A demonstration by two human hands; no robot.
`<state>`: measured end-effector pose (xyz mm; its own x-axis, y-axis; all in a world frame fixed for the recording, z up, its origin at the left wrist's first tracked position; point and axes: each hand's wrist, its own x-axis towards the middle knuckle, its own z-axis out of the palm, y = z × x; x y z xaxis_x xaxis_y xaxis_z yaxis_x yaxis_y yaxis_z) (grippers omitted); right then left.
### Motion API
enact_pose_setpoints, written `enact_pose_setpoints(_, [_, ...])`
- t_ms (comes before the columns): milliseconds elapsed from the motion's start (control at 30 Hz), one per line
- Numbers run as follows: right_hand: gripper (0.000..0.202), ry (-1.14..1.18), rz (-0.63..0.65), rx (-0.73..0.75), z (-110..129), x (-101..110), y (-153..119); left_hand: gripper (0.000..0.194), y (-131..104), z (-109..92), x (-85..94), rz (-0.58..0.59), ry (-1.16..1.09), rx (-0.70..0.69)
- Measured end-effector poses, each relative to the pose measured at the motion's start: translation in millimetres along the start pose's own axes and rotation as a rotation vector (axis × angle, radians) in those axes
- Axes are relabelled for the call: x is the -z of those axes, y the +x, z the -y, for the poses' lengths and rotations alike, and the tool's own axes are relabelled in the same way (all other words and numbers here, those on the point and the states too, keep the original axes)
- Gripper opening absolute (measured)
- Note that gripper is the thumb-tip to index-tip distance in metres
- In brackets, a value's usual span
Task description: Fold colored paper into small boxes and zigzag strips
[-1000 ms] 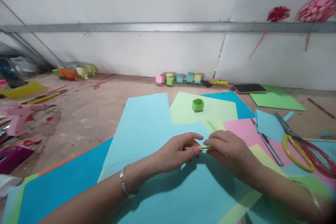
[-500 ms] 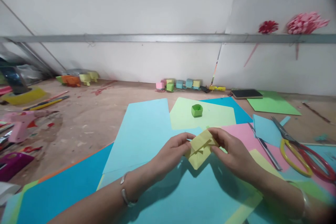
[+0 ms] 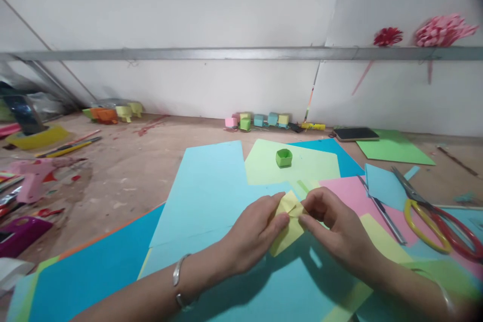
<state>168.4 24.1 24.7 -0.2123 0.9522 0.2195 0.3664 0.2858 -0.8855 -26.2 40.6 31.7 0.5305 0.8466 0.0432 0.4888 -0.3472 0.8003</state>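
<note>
A folded piece of yellow paper (image 3: 287, 234) is between my two hands, above light blue sheets (image 3: 204, 186). My left hand (image 3: 260, 229) grips its left side, with the thumb on top of the folds. My right hand (image 3: 328, 219) pinches its right corner between thumb and fingers. Beyond the hands, a small open green paper box (image 3: 284, 158) rests on a pale green sheet (image 3: 258, 166).
On the right are scissors (image 3: 426, 211), a metal pen-like tool (image 3: 383, 211) and a phone (image 3: 356, 134). Small paper cubes (image 3: 259, 120) line the wall. A pink glue gun (image 3: 32, 176), tape (image 3: 37, 138) and a purple object (image 3: 24, 236) lie at left.
The yellow paper has been turned and now shows different folds. My left thumb has moved further across it, and my right fingers have shifted to its corner.
</note>
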Motion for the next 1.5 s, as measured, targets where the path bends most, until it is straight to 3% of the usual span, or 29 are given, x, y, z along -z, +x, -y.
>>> enact_pose_setpoints(167, [0.008, -0.118, 0.093, 0.085, 0.8, 0.3, -0.5, 0.029, 2.5, 4.6, -1.4, -0.007, -0.142, 0.095])
enact_pose_setpoints(300, [0.009, -0.157, 0.068, 0.087, -0.2, -0.8, 1.0, 0.034, 2.4, 3.4, 0.6, -0.003, -0.189, 0.176])
enact_pose_setpoints(467, [0.011, -0.174, 0.052, 0.121, -2.0, -2.3, 0.1, 0.038, 1.1, 2.7, 0.4, 0.013, -0.184, 0.149])
enact_pose_setpoints(533, [0.015, -0.189, 0.044, 0.139, -4.1, -2.3, 0.2, 0.035, 1.9, 4.6, -0.2, -0.01, -0.294, 0.143])
enact_pose_setpoints(667, [0.02, -0.209, 0.05, 0.127, -9.1, -1.3, 2.3, 0.047, 3.8, 8.8, -1.7, -0.066, -0.586, 0.233])
enact_pose_setpoints(800, [0.02, -0.257, 0.068, 0.134, -11.9, 0.0, 4.4, 0.056, 3.3, 12.2, -4.8, 0.045, -0.833, 0.382])
enact_pose_setpoints(967, [0.017, -0.417, 0.026, 0.396, -20.6, -1.6, 6.0, 0.057, 2.6, 11.6, -6.8, 0.079, -0.984, 0.469])
enact_pose_setpoints(1133, [0.011, -0.674, -0.137, 0.752, -28.9, -6.1, 6.2, 0.056, 2.6, 11.4, -6.8, 0.05, -1.04, 0.496])
enact_pose_setpoints(1200, [0.013, -0.673, -0.163, 0.795, -26.7, -5.7, 5.3, 0.055, 2.0, 12.9, -7.3, 0.05, -1.025, 0.483])
enact_pose_setpoints(1233, [0.013, -0.635, -0.159, 0.77, -24.3, -4.6, 4.9, 0.055, 1.6, 13.7, -7.6, 0.072, -1.01, 0.478])
enact_pose_setpoints(1300, [0.012, -0.519, -0.147, 0.582, -18.1, -0.8, 5.4, 0.056, 1.2, 14.8, -8.0, 0.136, -0.96, 0.472])
enact_pose_setpoints(1400, [0.013, -0.239, -0.125, 0.069, -10.1, 6.0, 10.7, 0.054, 1.8, 15.0, -8.3, 0.178, -0.846, 0.444])
enact_pose_setpoints(1500, [0.014, 0.102, -0.037, -0.367, -8.3, 9.4, 19.1, 0.04, 3.5, 13.6, -7.6, 0.137, -0.739, 0.425])
